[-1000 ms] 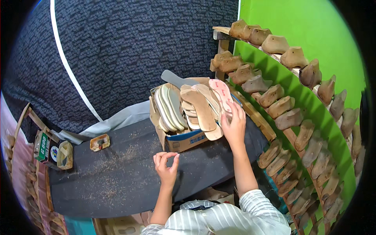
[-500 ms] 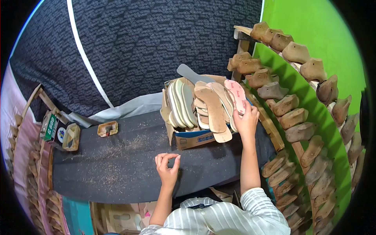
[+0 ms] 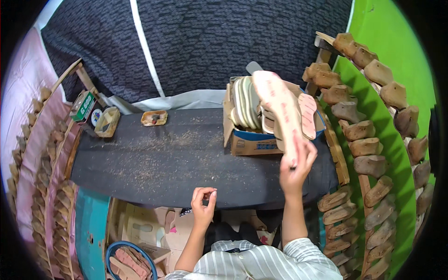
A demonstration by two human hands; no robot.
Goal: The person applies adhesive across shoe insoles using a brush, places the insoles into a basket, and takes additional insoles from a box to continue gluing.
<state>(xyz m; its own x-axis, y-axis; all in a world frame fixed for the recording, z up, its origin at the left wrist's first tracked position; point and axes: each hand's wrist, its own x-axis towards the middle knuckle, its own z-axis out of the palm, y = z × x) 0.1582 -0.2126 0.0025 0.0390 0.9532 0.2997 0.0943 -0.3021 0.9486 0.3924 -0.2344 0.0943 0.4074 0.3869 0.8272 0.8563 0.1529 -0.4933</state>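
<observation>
My right hand [image 3: 298, 168] pinches the narrow end of a long pale pink insole [image 3: 280, 100] with faint red print. The insole is held tilted over a cardboard box [image 3: 254, 147] and hides part of what stands inside. Pale green-white insoles [image 3: 246, 102] are packed upright on the box's left side. Another pink insole [image 3: 307, 114] leans at its right, and a grey piece [image 3: 253, 67] sticks up at the back. Over the table's near edge, my left hand [image 3: 204, 205] is loosely closed, thumb tip against the curled fingers, with nothing visible in it.
Crumbs are scattered over the dark table cover [image 3: 196, 163]. A small tray [image 3: 154, 118] and a cream container [image 3: 108, 122] stand at the left. Racks of wooden shoe lasts [image 3: 367, 146] line the right side, others the left. Below the table, a blue-rimmed basket [image 3: 112, 249] holds insoles.
My right hand has drawn an insole up from the box and toward me. The left hand stays curled near the table's edge. The view has shifted, so the box appears farther right.
</observation>
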